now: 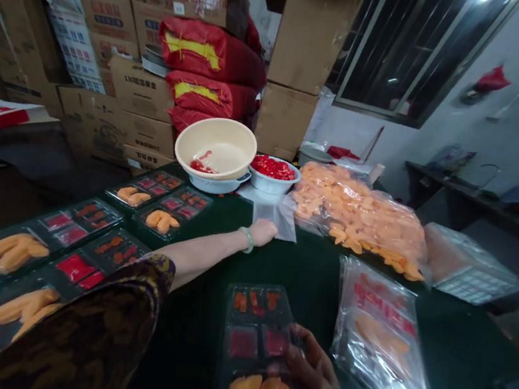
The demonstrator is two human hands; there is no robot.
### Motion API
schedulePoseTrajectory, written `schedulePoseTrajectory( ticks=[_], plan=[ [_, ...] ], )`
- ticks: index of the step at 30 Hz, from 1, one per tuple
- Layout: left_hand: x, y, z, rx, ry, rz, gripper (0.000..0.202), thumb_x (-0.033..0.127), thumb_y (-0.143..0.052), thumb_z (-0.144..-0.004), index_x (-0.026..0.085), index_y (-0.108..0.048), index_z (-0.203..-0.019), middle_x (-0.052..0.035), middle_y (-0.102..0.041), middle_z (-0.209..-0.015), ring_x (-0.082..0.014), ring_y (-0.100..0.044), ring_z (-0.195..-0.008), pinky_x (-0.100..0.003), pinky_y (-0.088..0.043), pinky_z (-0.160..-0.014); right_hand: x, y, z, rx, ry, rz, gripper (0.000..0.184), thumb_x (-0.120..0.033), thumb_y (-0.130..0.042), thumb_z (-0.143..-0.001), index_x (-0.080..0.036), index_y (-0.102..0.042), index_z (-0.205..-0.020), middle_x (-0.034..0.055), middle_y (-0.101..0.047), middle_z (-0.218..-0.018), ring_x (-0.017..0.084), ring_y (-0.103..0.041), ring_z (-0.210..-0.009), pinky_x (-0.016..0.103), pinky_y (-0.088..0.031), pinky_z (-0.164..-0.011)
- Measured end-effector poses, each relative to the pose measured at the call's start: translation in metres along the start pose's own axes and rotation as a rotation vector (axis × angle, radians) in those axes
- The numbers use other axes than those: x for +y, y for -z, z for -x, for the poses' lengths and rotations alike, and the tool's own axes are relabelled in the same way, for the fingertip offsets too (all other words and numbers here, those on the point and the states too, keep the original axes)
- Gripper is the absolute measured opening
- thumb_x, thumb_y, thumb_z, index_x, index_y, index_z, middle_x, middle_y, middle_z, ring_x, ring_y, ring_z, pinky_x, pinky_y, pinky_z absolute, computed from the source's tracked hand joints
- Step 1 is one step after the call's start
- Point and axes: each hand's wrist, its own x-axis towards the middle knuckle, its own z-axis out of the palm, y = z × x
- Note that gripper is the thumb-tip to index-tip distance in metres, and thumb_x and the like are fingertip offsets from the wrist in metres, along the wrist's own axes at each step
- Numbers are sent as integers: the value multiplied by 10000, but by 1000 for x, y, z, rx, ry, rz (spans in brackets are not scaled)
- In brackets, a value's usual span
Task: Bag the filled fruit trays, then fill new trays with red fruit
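Black tray point(259, 306), red patches (perhaps orange-flecked)

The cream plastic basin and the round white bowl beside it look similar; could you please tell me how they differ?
The cream plastic basin is larger than the white bowl. The basin tilts on a pale blue container, while the bowl sits level. The basin holds only a little red; the bowl is full of chopped red pieces. Both are round.
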Motion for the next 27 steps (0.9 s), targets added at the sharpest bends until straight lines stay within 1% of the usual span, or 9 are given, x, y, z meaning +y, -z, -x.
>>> schedulePoseTrajectory(
  ticks=[3,5,9,11,15,18,22,25,27],
  plan=[
    [-11,14,-16,-116,-10,-134,251,324,-534,-870,126,-576,-1019,-62,-599,-992,-163,-590,-851,-349,-511,-743,-3,-7,4,19,-10,26,567,-411,-750,-674,-181,-427,-1080,55,-670,-655,196,-632,-574,279,-448,-576],
    [-19,21,-24,-167,-29,-176,232,340,-558,-852,111,-597,-867,-22,-610,-817,-126,-584,-708,-290,-501,-649,-4,-8,5,12,-20,32,566,-426,-744,-678,-178,-426,-1075,62,-668,-635,206,-634,-596,281,-445,-586],
    [-32,27,-29,-226,-88,-193,397,424,-572,-808,120,-534,-554,34,-515,-511,-78,-485,-467,-214,-397,-479,-1,0,2,-36,-41,11,552,-422,-740,-683,-177,-439,-1074,82,-681,-684,210,-638,-641,298,-449,-634],
    [-35,28,-29,-219,-115,-216,448,449,-510,-840,123,-525,-533,33,-498,-487,-71,-461,-441,-211,-378,-460,0,5,0,-76,-51,-3,542,-407,-740,-688,-183,-442,-1081,73,-680,-708,203,-637,-644,305,-452,-649],
    [-26,22,-24,-121,-167,-330,361,405,-489,-880,114,-558,-678,29,-532,-600,-87,-507,-529,-235,-436,-536,-2,6,0,-86,-39,-8,497,-348,-728,-719,-192,-441,-1094,52,-675,-740,175,-640,-646,267,-448,-633],
    [-7,11,-3,-113,-264,-401,289,338,-510,-876,120,-557,-692,16,-546,-641,-107,-528,-595,-264,-444,-609,-10,2,3,-94,0,-6,521,-330,-715,-732,-197,-427,-1145,45,-672,-726,170,-637,-609,258,-445,-589],
    [22,-2,53,-231,-435,-404,279,205,-521,-827,148,-520,-554,-12,-524,-550,-123,-509,-577,-246,-363,-595,-16,0,6,-160,40,-7,589,-282,-737,-695,-195,-412,-1178,33,-672,-715,177,-644,-606,268,-452,-588],
    [36,-2,95,-327,-528,-354,302,259,-530,-825,153,-513,-543,-14,-525,-566,-113,-486,-569,-234,-335,-578,-12,1,13,-186,18,-20,603,-250,-750,-666,-195,-419,-1167,35,-679,-749,176,-652,-630,256,-453,-586],
    [40,2,116,-348,-546,-311,340,308,-496,-851,149,-511,-551,-11,-513,-585,-101,-461,-553,-226,-335,-567,-7,2,23,-172,-1,-9,585,-244,-744,-668,-191,-431,-1160,34,-679,-751,165,-647,-610,244,-450,-566]
  ],
)
